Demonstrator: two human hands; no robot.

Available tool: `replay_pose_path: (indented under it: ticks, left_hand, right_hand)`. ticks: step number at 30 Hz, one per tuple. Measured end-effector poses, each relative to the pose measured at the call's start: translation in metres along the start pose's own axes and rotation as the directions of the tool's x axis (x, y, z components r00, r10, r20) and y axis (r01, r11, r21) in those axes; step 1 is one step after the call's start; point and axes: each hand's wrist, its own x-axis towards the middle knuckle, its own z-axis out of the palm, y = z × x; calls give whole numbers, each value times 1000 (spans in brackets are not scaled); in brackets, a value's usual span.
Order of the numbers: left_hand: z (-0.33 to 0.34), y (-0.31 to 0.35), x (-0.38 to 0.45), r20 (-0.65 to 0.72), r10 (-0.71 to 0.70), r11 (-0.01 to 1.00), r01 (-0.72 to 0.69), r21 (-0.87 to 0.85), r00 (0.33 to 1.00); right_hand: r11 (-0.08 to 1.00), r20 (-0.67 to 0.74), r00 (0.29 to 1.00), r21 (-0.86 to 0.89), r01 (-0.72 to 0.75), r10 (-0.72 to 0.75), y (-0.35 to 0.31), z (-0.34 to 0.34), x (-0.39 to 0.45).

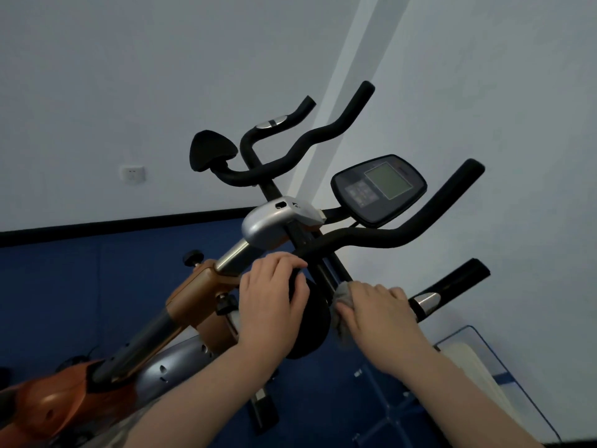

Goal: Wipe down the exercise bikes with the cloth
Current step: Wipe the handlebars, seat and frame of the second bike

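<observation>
Our left hand curls over the black pad; our right hand presses one grey cloth on the exercise bike handlebar, wall close behind.

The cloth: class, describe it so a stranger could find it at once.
Start at the exercise bike's black handlebar and follow it down to the person's right hand. The cloth is bunched under that hand, against the bar. It is the only soft, grey, crumpled thing among hard black parts.
</observation>
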Motion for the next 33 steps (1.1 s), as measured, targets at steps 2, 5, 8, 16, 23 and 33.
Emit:
replay_pose_path:
  ticks: [2, 5, 8, 16, 23, 33]
  left_hand:
    - [-1, -1, 1, -8, -14, 999, 13, -42, 1000]
    - [-1, -1, 1, -14, -9, 997, 8, -76, 1000]
    - [-3, -2, 1, -13, 6, 996, -7, -89, 1000]
    - [-10, 7, 4, 78, 93, 989, -100, 104, 993]
    - [0, 43, 15, 248, 135, 990, -143, 13, 959]
    - [26, 48, 18, 450, 183, 949, -276, 152, 874]
  right_hand:
    - [987, 16, 998, 153, -58, 56, -11, 1, 22]
    - [864, 109, 983, 470, -180, 145, -17, -2, 53]
    - [943, 23, 995, 317, -96, 93, -18, 5, 37]
    - [890, -17, 987, 436, -136, 159, -22, 4, 40]
    - [978, -239, 952, 31, 205, -192, 23, 3, -31]
    - [995, -429, 899, 21, 102, -83, 77, 21, -45]
